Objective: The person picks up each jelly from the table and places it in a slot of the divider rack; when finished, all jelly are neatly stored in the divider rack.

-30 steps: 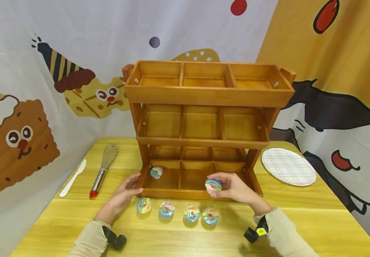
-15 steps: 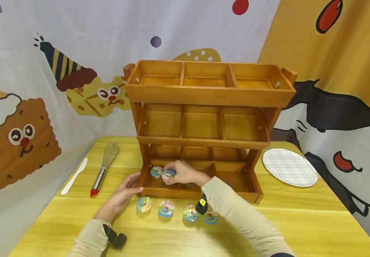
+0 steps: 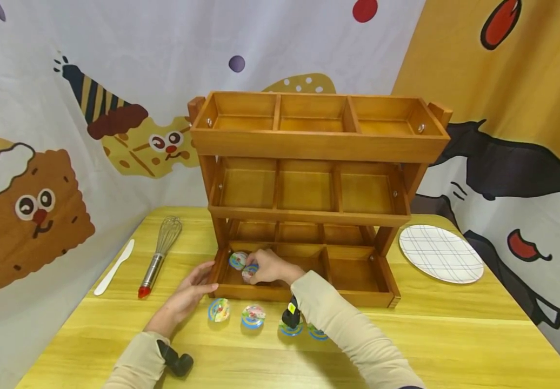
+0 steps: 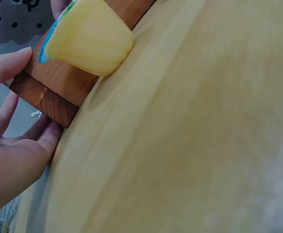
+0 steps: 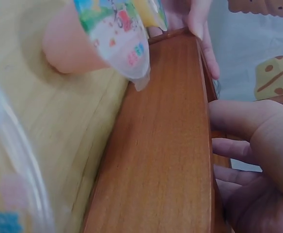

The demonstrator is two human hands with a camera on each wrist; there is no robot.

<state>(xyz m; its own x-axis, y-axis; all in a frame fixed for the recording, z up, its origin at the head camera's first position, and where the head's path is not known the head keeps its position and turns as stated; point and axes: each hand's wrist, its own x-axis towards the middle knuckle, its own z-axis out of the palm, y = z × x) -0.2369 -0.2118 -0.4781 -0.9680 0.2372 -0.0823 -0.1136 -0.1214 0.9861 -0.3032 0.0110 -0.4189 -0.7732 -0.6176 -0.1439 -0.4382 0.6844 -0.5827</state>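
Observation:
A three-tier wooden rack (image 3: 316, 146) with divided trays stands on the table. My left hand (image 3: 185, 296) holds the front left corner of its bottom tray, thumb at the front and fingers at the side. Inside that tray's left compartment my right hand (image 3: 272, 267) pinches a jelly cup (image 3: 248, 273), its fingertips hidden behind the tray board in the right wrist view. Another jelly cup (image 3: 238, 260) lies beside it in the same compartment. Several more cups line up before the rack, among them a yellow one (image 4: 90, 41) and a pink one (image 5: 71, 43).
To the left lie a whisk (image 3: 158, 259) and a white plastic knife (image 3: 114, 267). A checked white plate (image 3: 440, 254) is right of the rack. My right forearm passes over the right-hand cups, partly covering them. A patterned curtain (image 3: 163, 48) hangs behind.
My right hand has carried the jelly cup leftward from the tray's right part and lowered it into the left compartment beside the other cup. My left hand has stayed at the corner.

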